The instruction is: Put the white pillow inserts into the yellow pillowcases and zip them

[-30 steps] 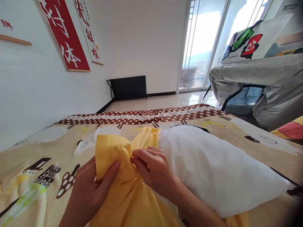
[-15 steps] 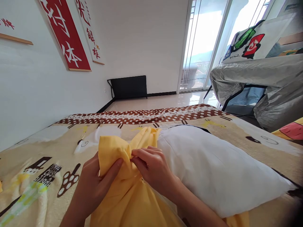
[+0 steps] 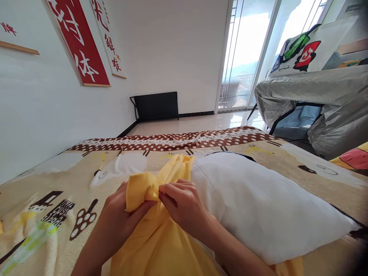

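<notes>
Left grip [image 3: 119, 219] pinches a bunched fold of yellow cloth [image 3: 152, 251], lower center of frame; right grip [image 3: 184, 201] pinches it just beside, exact contact hard to make out. White pillow [image 3: 253, 207] at lower right, on patterned blanket [image 3: 67, 182].

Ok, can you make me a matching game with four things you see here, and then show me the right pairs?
Things:
1. Cloth
2. Pillow
3. Scroll with white writing
4. Flat panel

What goes with them:
A. red, hanging on the wall
B. black, low down in the background
C. yellow, held by the left hand and the right hand
D. white and plump

Right pairs: 1-C, 2-D, 3-A, 4-B
</notes>
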Demonstrator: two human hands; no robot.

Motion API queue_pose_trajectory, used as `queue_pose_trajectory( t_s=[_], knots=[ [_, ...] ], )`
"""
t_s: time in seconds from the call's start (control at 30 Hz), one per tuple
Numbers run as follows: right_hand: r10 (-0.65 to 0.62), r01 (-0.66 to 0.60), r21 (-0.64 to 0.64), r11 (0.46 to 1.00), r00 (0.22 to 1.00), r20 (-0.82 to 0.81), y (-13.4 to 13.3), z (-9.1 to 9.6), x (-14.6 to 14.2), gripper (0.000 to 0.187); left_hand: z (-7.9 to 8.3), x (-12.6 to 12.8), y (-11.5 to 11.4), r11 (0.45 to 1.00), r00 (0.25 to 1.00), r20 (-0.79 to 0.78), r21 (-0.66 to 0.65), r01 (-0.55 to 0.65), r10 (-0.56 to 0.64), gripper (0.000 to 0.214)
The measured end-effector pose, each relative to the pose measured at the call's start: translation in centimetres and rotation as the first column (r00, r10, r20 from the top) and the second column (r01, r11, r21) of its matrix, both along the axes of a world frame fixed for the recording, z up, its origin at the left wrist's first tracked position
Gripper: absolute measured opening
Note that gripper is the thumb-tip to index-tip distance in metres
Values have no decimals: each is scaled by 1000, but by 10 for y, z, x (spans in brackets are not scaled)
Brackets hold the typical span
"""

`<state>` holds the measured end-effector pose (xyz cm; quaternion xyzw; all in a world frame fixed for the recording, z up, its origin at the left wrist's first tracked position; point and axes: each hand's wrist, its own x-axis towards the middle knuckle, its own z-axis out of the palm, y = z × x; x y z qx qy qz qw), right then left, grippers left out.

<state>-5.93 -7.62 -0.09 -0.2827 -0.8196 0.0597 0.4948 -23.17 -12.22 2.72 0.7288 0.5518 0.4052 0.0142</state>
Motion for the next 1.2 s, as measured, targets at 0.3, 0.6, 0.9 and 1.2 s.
queue_pose_trajectory(
  t_s=[0.3,0.6,0.9,1.2],
  knots=[
    [-44,49,137,989,998,-38,7,-3,2,26,2,3,6,979,995,97,-200,32,-13,26],
    [-169,166,169,971,986,0,16,7,17,24,8,5,5,941,879,438,-337,-31,186,42],
    [-123,109,170,979,990,75,16,1,12,20,7,-1,6,976,975,149,-119,183,-164,15],
    [-356,342,222,913,934,25,19,6,19,23,5,-1,9,986,939,311,-117,-115,146,34]
  ],
)
